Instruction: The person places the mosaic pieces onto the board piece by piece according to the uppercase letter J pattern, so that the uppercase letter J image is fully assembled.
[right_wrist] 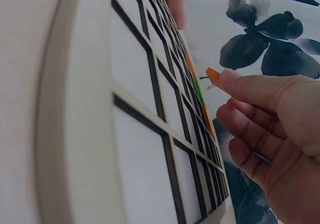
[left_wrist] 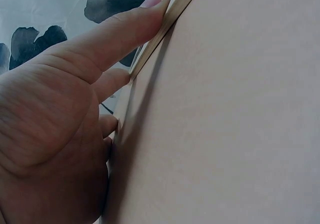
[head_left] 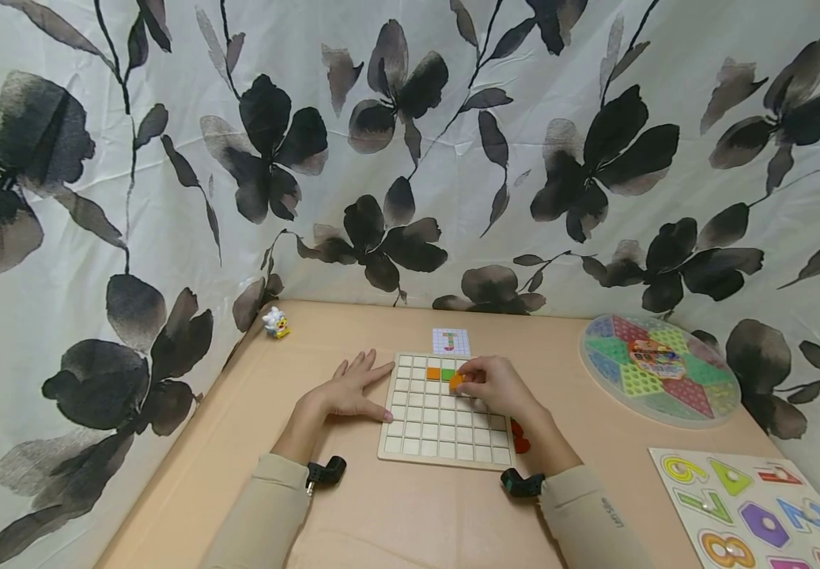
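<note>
A pale wooden grid board (head_left: 445,462) lies on the table. An orange square tile (head_left: 434,374) and a green square tile (head_left: 448,374) sit side by side in an upper row; in the right wrist view another orange tile (right_wrist: 208,122) follows the green one. Above the board, my right hand (head_left: 498,385) pinches a loose orange tile (right_wrist: 213,76) between thumb and fingers, clear of the surface in the right wrist view. My left hand (head_left: 353,389) lies spread at the board's left side, its thumb touching the edge.
A small gridded pattern card (head_left: 451,341) lies beyond the board. Red pieces (head_left: 519,436) are partly hidden by the right forearm. A round patterned container (head_left: 659,371) and a number-and-shape puzzle board (head_left: 758,506) are on the right. One small toy figure (head_left: 276,322) stands far left.
</note>
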The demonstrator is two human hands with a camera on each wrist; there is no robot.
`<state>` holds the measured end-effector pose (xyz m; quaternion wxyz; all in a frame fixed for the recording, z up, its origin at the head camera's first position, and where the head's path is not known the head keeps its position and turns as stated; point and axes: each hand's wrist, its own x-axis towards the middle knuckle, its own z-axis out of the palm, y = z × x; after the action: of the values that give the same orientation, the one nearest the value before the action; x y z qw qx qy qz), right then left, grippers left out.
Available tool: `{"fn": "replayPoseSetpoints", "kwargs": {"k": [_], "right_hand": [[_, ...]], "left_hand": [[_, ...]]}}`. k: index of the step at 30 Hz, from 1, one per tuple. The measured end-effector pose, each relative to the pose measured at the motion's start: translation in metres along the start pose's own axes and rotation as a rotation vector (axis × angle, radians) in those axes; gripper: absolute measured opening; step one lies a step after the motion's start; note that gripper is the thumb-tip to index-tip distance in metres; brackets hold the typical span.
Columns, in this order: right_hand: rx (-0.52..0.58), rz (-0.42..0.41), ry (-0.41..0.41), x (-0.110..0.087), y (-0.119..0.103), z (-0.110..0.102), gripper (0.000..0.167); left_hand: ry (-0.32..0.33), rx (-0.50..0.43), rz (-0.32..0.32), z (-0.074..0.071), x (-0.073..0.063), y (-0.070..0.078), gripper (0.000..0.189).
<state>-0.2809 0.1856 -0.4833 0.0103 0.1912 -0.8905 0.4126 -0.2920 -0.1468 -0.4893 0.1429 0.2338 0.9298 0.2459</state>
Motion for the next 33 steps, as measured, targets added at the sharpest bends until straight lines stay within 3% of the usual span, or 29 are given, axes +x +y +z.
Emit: {"fn": "replayPoseSetpoints", "kwargs": {"k": [15, 33], "right_hand": [[-0.010, 0.026, -0.045, 0.003, -0.002, 0.009, 0.019], [-0.076, 0.074, -0.017, 0.005, -0.006, 0.017, 0.018]], "left_hand": [[-0.003, -0.007, -0.002, -0.002, 0.000, 0.001, 0.109], [-0.010, -0.023, -0.015, -0.003, 0.001, 0.002, 0.108]]}}
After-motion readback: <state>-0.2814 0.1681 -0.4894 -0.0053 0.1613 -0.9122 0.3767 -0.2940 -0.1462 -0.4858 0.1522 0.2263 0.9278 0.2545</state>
